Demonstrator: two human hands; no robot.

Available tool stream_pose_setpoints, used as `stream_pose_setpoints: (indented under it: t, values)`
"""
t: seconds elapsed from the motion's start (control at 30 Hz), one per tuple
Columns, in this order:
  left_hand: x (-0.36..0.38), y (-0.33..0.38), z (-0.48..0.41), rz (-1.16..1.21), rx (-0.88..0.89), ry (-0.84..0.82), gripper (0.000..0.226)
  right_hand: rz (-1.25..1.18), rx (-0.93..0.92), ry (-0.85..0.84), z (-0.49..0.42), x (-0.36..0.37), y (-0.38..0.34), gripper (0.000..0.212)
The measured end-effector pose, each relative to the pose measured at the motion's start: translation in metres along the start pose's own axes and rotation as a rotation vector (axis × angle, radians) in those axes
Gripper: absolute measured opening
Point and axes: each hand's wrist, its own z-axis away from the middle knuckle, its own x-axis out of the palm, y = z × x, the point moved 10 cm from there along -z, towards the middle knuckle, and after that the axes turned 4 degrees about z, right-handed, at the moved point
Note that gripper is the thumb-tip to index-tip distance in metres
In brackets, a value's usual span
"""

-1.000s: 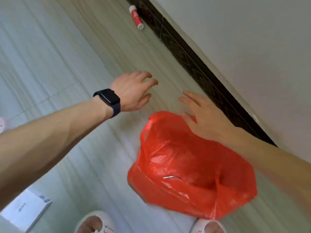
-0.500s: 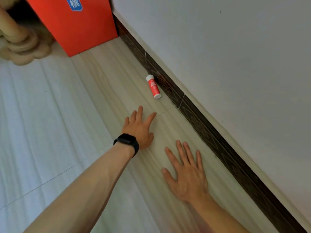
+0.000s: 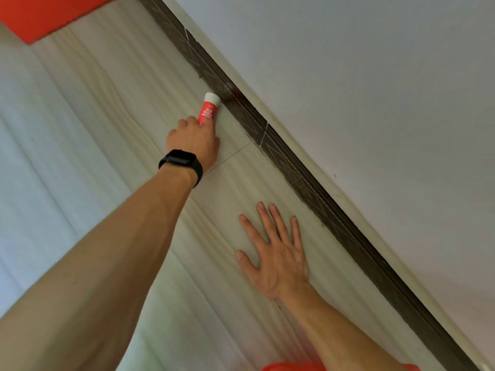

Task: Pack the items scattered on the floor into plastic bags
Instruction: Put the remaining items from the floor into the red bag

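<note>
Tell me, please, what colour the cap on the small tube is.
White cap on a red tube, seen best in the head view.

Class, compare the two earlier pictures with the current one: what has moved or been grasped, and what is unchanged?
The left hand has reached forward along the floor to the red tube by the skirting board and now curls its fingers round the tube's near end; half a second ago it lay short of it. The right hand stays flat on the floor, holding nothing.
</note>
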Motion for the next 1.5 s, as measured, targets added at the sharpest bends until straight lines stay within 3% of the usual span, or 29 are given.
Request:
stream_pose_setpoints:
  t: [0.17, 0.33, 0.47, 0.57, 0.63, 0.77, 0.87, 0.93, 1.0, 1.07, 1.17, 1.27, 1.33, 1.5]
  values:
    - [0.017, -0.018, 0.063, 0.139, 0.038, -0.048, 0.030, -0.024, -0.008, 0.024, 0.001, -0.002, 0.001, 0.068]
    - [0.014, -0.026, 0.152, 0.313, -0.019, -0.123, 0.038, -0.050, 0.000, 0.008, 0.005, -0.006, -0.003, 0.069]
    - [-0.016, -0.005, 0.227, 0.525, 0.033, -0.048, 0.035, -0.082, 0.026, -0.034, 0.000, -0.010, 0.000, 0.068]
    - [-0.048, 0.032, 0.281, 0.645, 0.156, 0.041, 0.041, -0.298, 0.050, -0.119, 0.006, -0.025, 0.002, 0.049]
    - [-0.061, 0.057, 0.318, 0.674, 0.249, 0.084, 0.043, -0.397, 0.069, 0.036, 0.038, -0.050, 0.013, 0.033]
    - [-0.063, 0.108, 0.378, 0.572, 0.441, 0.081, 0.043, -0.373, 0.035, 0.147, 0.138, -0.069, 0.049, 0.041]
    - [-0.059, 0.149, 0.422, 0.233, 0.724, 0.140, 0.047, -0.443, 0.136, 0.269, 0.206, -0.104, 0.088, 0.040]
    - [-0.042, 0.168, 0.456, 0.049, 0.885, 0.157, 0.048, -0.339, 0.163, 0.346, 0.260, -0.120, 0.095, 0.039]
    - [-0.011, 0.179, 0.483, -0.072, 0.950, 0.092, 0.045, -0.125, 0.114, 0.217, 0.303, -0.109, 0.076, 0.048]
    - [0.030, 0.185, 0.502, -0.188, 0.995, -0.009, 0.037, 0.054, -0.021, -0.050, 0.334, -0.073, 0.048, 0.058]
    - [0.051, 0.168, 0.495, -0.328, 0.833, -0.230, 0.044, 0.250, -0.077, -0.363, 0.366, -0.027, 0.040, 0.078]
    - [0.055, 0.129, 0.488, -0.389, 0.617, -0.371, 0.057, 0.328, 0.047, -0.480, 0.382, -0.014, 0.060, 0.097]
    - [0.036, 0.125, 0.497, -0.286, 0.657, -0.353, 0.067, 0.274, 0.088, -0.478, 0.388, -0.018, 0.064, 0.097]
    - [-0.052, 0.113, 0.523, -0.189, 0.709, -0.266, 0.042, 0.145, 0.011, -0.230, 0.389, -0.091, 0.017, 0.074]
